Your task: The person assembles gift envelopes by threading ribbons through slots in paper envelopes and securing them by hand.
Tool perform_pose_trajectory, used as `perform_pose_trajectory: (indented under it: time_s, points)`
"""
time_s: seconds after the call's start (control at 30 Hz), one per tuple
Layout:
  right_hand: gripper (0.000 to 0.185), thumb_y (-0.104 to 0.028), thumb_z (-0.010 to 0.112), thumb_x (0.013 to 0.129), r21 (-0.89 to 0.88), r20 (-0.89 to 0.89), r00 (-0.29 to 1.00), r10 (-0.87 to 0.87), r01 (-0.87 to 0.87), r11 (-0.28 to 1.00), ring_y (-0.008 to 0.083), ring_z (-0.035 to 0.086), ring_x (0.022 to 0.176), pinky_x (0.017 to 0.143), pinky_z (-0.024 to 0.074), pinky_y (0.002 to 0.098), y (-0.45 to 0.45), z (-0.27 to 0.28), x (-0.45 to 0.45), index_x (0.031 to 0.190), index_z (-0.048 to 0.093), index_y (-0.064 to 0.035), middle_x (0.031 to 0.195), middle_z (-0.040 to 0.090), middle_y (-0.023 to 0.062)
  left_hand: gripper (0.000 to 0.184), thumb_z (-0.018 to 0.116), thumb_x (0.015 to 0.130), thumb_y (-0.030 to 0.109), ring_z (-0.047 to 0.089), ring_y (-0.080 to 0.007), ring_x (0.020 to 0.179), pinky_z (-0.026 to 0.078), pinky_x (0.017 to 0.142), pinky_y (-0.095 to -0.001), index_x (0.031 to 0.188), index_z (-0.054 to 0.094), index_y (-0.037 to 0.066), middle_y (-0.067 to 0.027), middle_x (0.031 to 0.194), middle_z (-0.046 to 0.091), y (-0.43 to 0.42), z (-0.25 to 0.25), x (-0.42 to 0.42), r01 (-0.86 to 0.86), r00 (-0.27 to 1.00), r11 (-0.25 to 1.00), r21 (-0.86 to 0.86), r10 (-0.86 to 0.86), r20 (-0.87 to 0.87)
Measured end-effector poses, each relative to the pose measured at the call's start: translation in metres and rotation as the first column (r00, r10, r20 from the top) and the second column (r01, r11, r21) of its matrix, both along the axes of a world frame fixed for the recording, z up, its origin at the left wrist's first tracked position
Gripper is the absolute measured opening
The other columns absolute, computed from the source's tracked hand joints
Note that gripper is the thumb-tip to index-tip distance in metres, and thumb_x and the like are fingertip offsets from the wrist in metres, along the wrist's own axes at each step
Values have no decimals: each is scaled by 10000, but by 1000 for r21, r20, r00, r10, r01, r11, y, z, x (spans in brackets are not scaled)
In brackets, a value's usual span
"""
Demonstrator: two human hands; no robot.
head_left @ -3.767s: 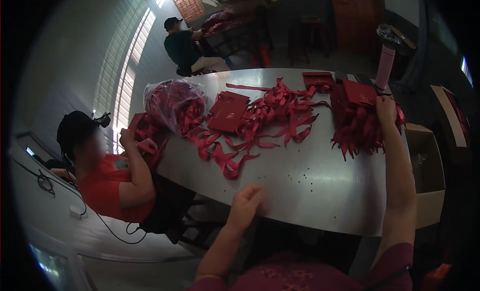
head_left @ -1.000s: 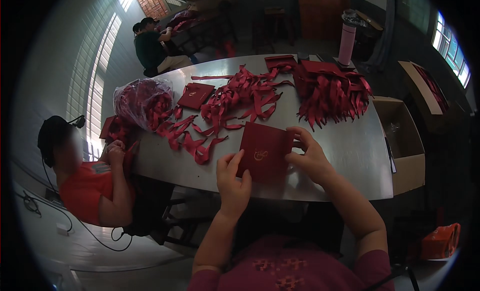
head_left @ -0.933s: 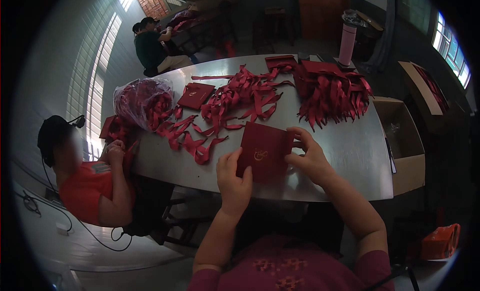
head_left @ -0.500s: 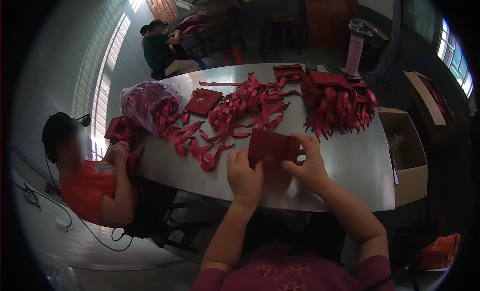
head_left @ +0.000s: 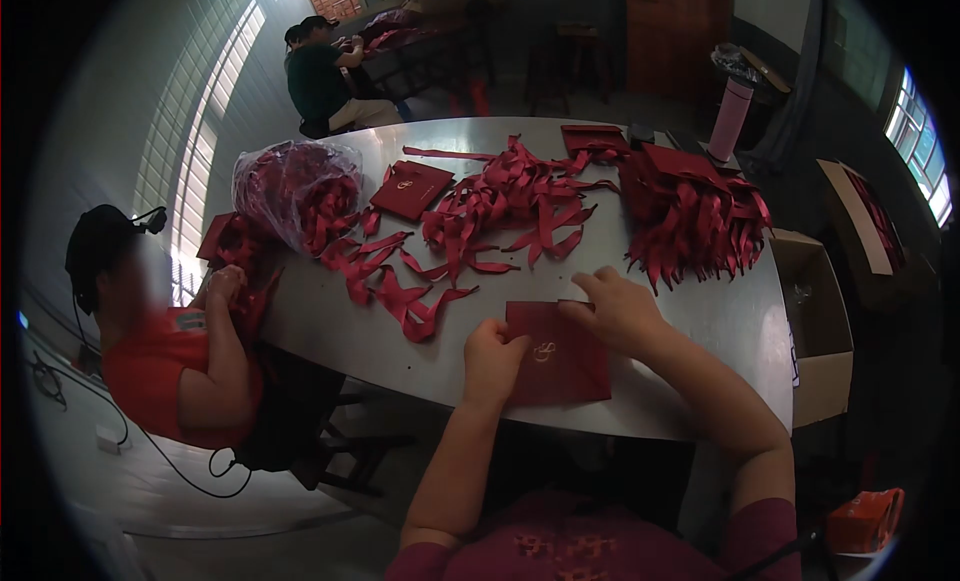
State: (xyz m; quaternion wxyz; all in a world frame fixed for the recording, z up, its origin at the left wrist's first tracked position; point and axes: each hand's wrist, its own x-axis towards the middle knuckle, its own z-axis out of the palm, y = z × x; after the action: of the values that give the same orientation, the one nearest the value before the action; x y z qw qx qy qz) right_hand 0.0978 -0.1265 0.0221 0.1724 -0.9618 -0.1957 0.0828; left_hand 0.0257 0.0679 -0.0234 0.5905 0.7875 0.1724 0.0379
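A dark red paper gift bag (head_left: pixel 560 366) with a gold emblem lies flat near the table's front edge, directly before me. Its left side is pinched by my left hand (head_left: pixel 493 364), the thumb on the front and the fingers partly hidden. At the upper right corner is my right hand (head_left: pixel 622 313), its thumb touching the top edge while the other fingers stand apart above it. Beyond my hands lies a loose heap of red ribbons (head_left: pixel 480 221). Another red gift bag (head_left: pixel 412 189) with a gold emblem rests to the left of that heap.
Red bags with hanging ribbons (head_left: pixel 695 211) are stacked at the table's right. A clear plastic bag (head_left: pixel 298 196) of red ribbon sits at the left, near a seated person in red (head_left: pixel 185 371). A pink bottle (head_left: pixel 730 119) stands behind; an open carton (head_left: pixel 825 381) is beside the table.
The bag has gone from being held raised to lying on the table, emblem up. My right hand's fingers have spread, and my left hand has moved slightly lower.
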Motion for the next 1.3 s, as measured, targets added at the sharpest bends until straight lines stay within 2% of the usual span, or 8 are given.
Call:
perform_pose_trajectory:
  time_s: [0.17, 0.3, 0.47, 0.63, 0.73, 0.97, 1.13, 1.3]
  points:
    - [293, -216, 672, 815, 67, 580, 797, 169, -253, 965, 362, 620, 916, 805, 492, 493, 30, -42, 97, 1053, 626, -51, 1015, 636, 151, 296, 619, 833, -25, 644, -133, 892, 520, 785, -260, 1127, 611, -54, -96, 1009, 681, -2, -7, -5, 145, 976, 960, -238, -100, 192]
    - [223, -156, 654, 826, -77, 446, 863, 237, -227, 971, 363, 646, 836, 777, 515, 431, 36, -45, 118, 1000, 663, -16, 912, 663, 167, 435, 576, 845, -48, 629, -145, 1001, 510, 859, -268, 1279, 548, -50, -105, 1149, 651, 2, 7, -5, 187, 961, 958, -216, -133, 242]
    - [146, -45, 583, 838, 616, -131, 991, 24, 63, 786, 185, 662, 760, 676, 510, 309, -16, 15, 46, 924, 642, 56, 782, 649, 112, 398, 574, 835, -51, 649, -149, 952, 517, 844, -275, 1232, 564, -39, -108, 1072, 676, 11, 7, -5, 310, 951, 876, -371, -275, 143]
    - [172, -87, 614, 834, 290, -260, 963, -71, 148, 946, 191, 653, 772, 677, 506, 312, -115, 2, 9, 955, 657, 28, 826, 643, 94, 456, 548, 825, -84, 653, -176, 966, 546, 838, -295, 1276, 511, -26, -138, 1100, 651, 17, 3, -7, 239, 969, 768, -595, -231, 91]
    - [207, -115, 666, 819, 66, 360, 928, -96, 77, 995, 269, 655, 894, 750, 518, 350, -124, 6, -13, 999, 674, -15, 967, 642, 115, 490, 536, 806, -108, 652, -191, 994, 557, 863, -314, 1285, 482, -18, -145, 1135, 634, 12, 8, -10, 233, 967, 759, -608, -249, 60]
    - [269, -163, 697, 798, 295, 236, 953, 189, -255, 921, 312, 611, 1050, 902, 490, 406, -31, -21, 40, 1055, 682, -85, 1082, 619, 122, 505, 541, 805, -105, 663, -174, 922, 564, 786, -285, 1298, 470, -26, -130, 1089, 647, -3, 4, -12, 226, 974, 837, -498, -201, 104]
    - [156, -117, 626, 780, -168, 442, 670, 596, -591, 789, 317, 643, 898, 754, 529, 371, 0, -52, 67, 919, 650, -51, 1067, 634, 105, 533, 520, 776, -138, 656, -176, 959, 559, 820, -293, 1292, 477, -12, -124, 1098, 644, -4, 11, -15, 233, 973, 827, -512, -199, 121]
    - [134, -55, 538, 789, 389, 389, 917, 91, -253, 886, 196, 625, 796, 657, 498, 320, -30, -51, 56, 899, 614, -66, 905, 620, 87, 524, 516, 774, -147, 652, -181, 979, 544, 860, -300, 1276, 493, 3, -123, 1108, 644, -11, 20, -23, 238, 971, 806, -541, -206, 121]
